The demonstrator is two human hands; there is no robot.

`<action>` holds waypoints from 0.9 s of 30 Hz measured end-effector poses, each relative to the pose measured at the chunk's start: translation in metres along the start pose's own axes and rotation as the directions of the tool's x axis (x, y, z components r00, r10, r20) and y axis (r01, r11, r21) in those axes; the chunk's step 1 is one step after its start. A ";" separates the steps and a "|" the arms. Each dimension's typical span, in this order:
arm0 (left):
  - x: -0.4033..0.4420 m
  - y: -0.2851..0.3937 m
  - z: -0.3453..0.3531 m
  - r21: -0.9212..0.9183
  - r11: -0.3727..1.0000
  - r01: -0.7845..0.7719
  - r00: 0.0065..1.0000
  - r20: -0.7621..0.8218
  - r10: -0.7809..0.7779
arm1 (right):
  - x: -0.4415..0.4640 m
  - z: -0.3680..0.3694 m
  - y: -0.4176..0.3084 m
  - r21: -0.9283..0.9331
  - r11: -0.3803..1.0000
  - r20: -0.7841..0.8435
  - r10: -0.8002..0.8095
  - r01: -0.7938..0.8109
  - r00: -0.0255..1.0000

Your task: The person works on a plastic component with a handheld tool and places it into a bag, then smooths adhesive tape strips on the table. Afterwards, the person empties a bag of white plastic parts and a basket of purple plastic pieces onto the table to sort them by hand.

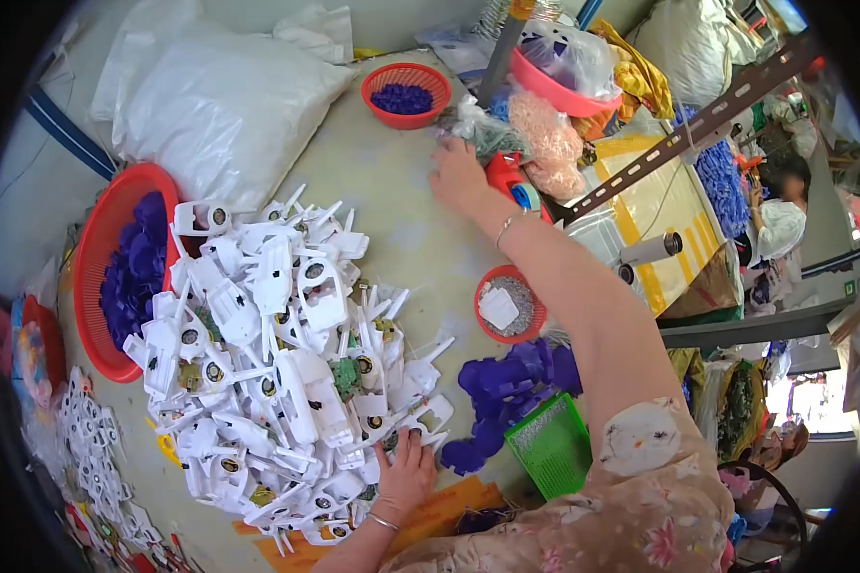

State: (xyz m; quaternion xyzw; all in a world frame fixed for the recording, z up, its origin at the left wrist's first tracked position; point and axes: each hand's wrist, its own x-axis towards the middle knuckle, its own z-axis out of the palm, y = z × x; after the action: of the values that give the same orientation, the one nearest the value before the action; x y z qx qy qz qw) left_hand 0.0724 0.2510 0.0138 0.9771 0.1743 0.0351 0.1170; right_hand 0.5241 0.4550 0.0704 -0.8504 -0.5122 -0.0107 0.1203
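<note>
My left hand rests at the lower right edge of a large heap of white plastic parts, its fingers spread on one of them. Some parts carry green boards and round metal pieces. My right hand reaches to the far side of the table, beside a clear plastic bag and a red tool. Its fingertips are partly hidden, so what they hold, if anything, cannot be made out.
Red baskets hold purple parts at the left and far side. Nearer me are a red bowl of small metal pieces, loose purple parts and a green basket. A white sack lies behind. Another person sits far right.
</note>
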 end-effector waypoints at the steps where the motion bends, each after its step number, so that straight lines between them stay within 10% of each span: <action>1: 0.001 0.000 0.000 0.003 1.000 0.000 1.000 -0.008 0.000 | 0.013 -0.004 0.002 -0.085 0.996 0.016 -0.021 0.023 1.000; 9: -0.003 -0.002 0.007 0.065 0.998 -0.007 1.000 -0.016 0.008 | 0.086 0.013 -0.003 -0.370 0.924 0.145 -0.043 0.094 0.988; 16: -0.001 -0.001 0.003 0.046 0.999 -0.007 1.000 -0.004 0.007 | 0.091 0.054 0.004 -0.211 0.929 0.297 -0.235 0.303 0.926; 27: -0.004 -0.002 0.004 0.034 0.999 -0.017 1.000 0.009 0.017 | 0.079 0.032 -0.008 -0.354 0.918 -0.059 -0.212 0.178 0.976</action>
State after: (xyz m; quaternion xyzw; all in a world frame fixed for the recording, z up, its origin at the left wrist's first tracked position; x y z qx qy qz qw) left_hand 0.0684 0.2508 0.0097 0.9806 0.1659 0.0288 0.1008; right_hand 0.5511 0.5338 0.0524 -0.8014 -0.5780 -0.1535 -0.0085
